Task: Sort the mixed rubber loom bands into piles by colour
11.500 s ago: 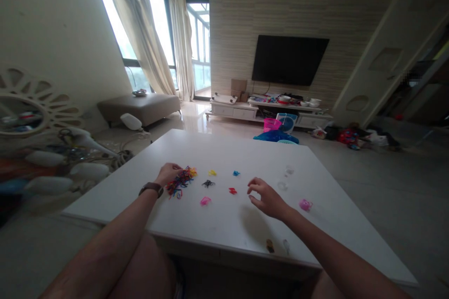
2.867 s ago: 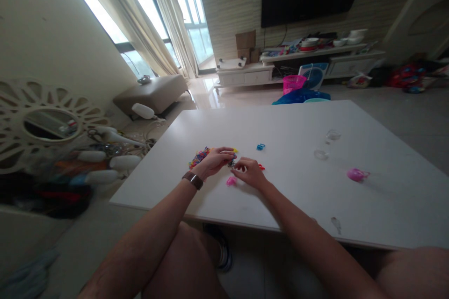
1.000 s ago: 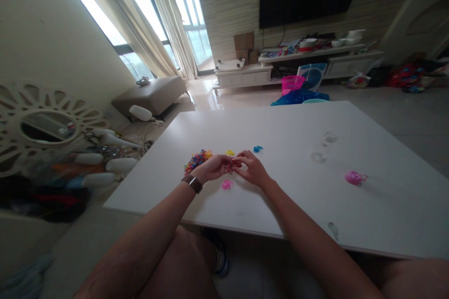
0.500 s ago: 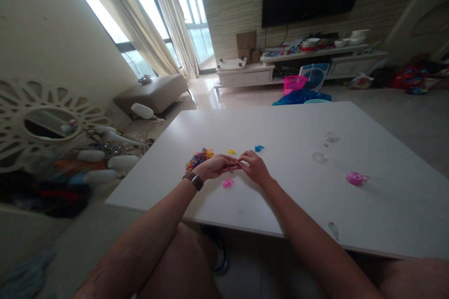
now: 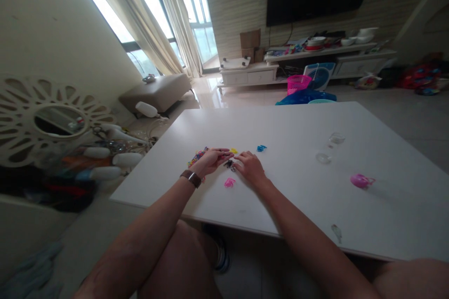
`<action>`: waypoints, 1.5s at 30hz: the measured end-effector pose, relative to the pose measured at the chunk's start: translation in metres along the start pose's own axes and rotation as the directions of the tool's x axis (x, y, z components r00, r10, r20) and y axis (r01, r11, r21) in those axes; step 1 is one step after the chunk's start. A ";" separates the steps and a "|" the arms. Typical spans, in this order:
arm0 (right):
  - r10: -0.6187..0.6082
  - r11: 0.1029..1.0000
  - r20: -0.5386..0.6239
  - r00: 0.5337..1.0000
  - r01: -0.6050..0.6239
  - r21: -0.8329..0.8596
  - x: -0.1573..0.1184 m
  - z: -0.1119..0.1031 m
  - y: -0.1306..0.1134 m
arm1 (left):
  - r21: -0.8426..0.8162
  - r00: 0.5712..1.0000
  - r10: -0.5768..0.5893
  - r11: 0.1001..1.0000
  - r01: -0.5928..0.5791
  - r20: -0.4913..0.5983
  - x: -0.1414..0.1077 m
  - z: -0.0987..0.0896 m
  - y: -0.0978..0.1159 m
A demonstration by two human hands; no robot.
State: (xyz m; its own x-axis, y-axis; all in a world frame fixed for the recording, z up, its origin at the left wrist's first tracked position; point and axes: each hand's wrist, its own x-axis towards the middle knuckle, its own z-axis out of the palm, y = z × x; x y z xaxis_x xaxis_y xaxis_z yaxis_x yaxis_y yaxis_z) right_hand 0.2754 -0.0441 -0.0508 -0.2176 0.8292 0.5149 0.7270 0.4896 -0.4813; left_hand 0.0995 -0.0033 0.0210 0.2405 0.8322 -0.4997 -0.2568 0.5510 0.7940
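My left hand (image 5: 211, 160), a brown-strapped watch on its wrist, is turned partly palm up with its fingers stretched out. Whether small bits lie in its palm is too fine to see. Beside it my right hand (image 5: 251, 167) reaches down to the table, fingers bent and apart, the tips next to a few small black bands (image 5: 229, 164). Behind the left hand lies a mixed-colour heap of small bands (image 5: 197, 157), partly covered by it. Small separate groups lie around: pink bands (image 5: 229, 182), yellow bands (image 5: 234, 151) and blue bands (image 5: 261, 148).
On the right of the white table (image 5: 298, 126) are a pink egg-shaped object (image 5: 360, 180), clear plastic pieces (image 5: 323, 158) and a small clear item (image 5: 336, 232) near the front edge. A pink basket (image 5: 297, 84) stands beyond the table.
My hands, fingertips together over a reddish bit before, have moved apart. My left fingers have straightened, and the black bands between the hands now show. The view has shifted slightly.
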 end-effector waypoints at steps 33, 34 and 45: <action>0.216 0.882 -0.232 0.949 -0.088 0.462 -0.005 -0.020 -0.012 | 0.071 0.987 -0.017 0.997 0.006 0.162 0.004 0.030 -0.016; 0.226 0.875 -0.235 0.945 -0.091 0.476 -0.005 -0.020 -0.012 | 0.081 0.987 -0.005 0.997 -0.009 0.162 0.004 0.029 -0.016; 0.322 0.818 -0.188 0.928 -0.172 0.549 -0.004 -0.023 -0.007 | 0.200 0.966 0.073 0.972 -0.126 0.250 -0.004 0.017 -0.014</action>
State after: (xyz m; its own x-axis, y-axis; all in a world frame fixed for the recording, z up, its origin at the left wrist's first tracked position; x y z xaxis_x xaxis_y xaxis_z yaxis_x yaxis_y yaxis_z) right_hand 0.2860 -0.0570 -0.0335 0.1541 0.8764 0.4562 0.2743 0.4056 -0.8719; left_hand 0.1181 -0.0152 0.0178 0.4470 0.8283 -0.3377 -0.0924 0.4182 0.9036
